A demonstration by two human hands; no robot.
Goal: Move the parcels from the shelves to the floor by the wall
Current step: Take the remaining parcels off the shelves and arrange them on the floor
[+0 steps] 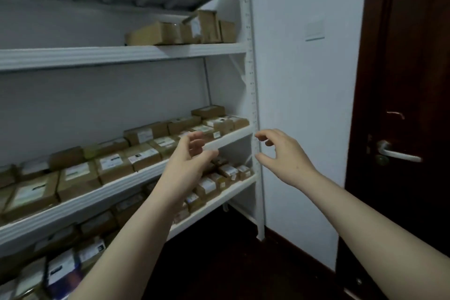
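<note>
Left hand (186, 156), right hand (283, 153); one door (401, 56); one rack (252, 80); parcels (114, 165), dozens.

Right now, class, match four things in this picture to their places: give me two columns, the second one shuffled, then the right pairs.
Column one:
1 left hand
2 right hand
3 door handle
4 wall switch

Column two:
A on the dark door
B high on the white wall
C at the front edge of a shelf
D beside the rack's upright post

Pairs: 1-C; 2-D; 3-A; 4-B
</note>
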